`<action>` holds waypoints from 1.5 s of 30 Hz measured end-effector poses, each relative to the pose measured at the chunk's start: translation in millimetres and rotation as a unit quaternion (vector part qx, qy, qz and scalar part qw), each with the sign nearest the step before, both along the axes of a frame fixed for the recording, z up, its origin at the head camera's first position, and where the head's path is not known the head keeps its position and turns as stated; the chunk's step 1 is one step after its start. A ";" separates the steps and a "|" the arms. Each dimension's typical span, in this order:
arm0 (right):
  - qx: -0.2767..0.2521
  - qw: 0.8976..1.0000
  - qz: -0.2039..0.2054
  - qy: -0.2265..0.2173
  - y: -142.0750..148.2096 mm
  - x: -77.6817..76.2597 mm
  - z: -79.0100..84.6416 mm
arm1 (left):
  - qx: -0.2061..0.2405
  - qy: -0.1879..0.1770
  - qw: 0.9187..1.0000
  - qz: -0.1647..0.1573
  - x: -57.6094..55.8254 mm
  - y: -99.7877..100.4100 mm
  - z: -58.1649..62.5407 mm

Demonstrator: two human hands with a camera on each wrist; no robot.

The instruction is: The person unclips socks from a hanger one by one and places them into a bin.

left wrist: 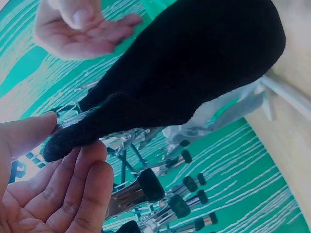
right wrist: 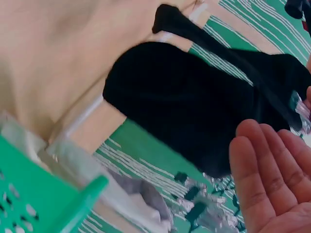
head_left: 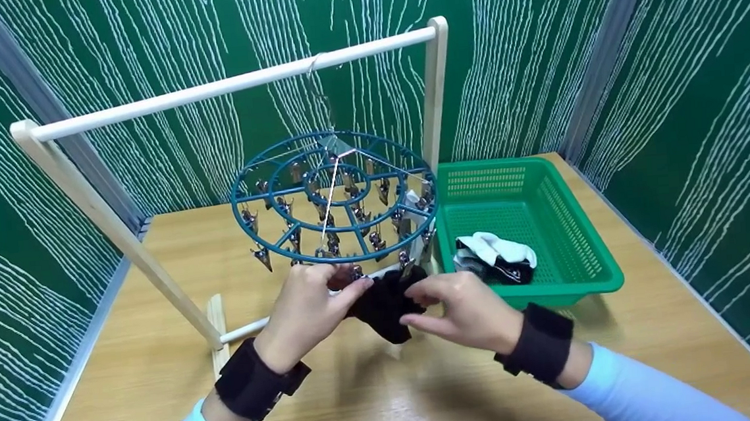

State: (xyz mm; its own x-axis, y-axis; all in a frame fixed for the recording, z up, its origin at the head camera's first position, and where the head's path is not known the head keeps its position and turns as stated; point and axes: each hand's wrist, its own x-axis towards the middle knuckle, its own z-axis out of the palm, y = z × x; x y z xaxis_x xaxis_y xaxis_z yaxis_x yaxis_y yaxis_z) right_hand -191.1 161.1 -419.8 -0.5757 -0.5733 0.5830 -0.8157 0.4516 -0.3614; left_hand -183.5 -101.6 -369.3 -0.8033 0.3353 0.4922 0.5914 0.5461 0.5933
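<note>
A black sock (head_left: 388,305) hangs below the front rim of a round blue clip hanger (head_left: 278,247). My left hand (head_left: 312,307) pinches a clip (left wrist: 73,118) at the sock's upper edge, thumb on one side and fingers on the other. Beside the sock, on its right, my right hand (head_left: 468,309) is held with fingers loosely extended and nothing gripped. The right wrist view shows these fingers (right wrist: 265,165) close to the cloth; whether they touch it I cannot tell. Another clip (head_left: 406,261) hangs by the sock's top right.
A wooden stand with a white bar (head_left: 234,81) carries the hanger, with several clips dangling. Grey and white cloth (head_left: 415,224) hangs at its right side. On the table (head_left: 163,397), a green basket (head_left: 588,242) holds white and dark socks (head_left: 497,255).
</note>
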 end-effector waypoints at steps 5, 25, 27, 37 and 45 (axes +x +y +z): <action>0.006 0.996 0.007 -0.084 -12.4 0.4 -6.9 | 0.003 0.008 1.000 -0.003 0.0 0.2 -0.8; -0.010 0.995 -0.001 -0.099 -30.3 -20.5 -39.5 | 0.012 0.013 1.000 0.001 -0.5 -1.2 -2.4; -0.018 0.995 -0.004 -0.099 -30.2 -21.6 -41.3 | 0.016 0.019 1.000 -0.001 -0.7 -1.6 -3.4; -0.046 0.991 -0.015 -0.125 -30.6 -23.5 -45.0 | 0.026 0.031 0.999 -0.021 -1.0 -4.3 -6.9; -0.044 0.988 -0.027 -0.148 -23.1 -23.9 -47.4 | 0.032 0.051 0.998 -0.029 -2.1 -6.1 -7.0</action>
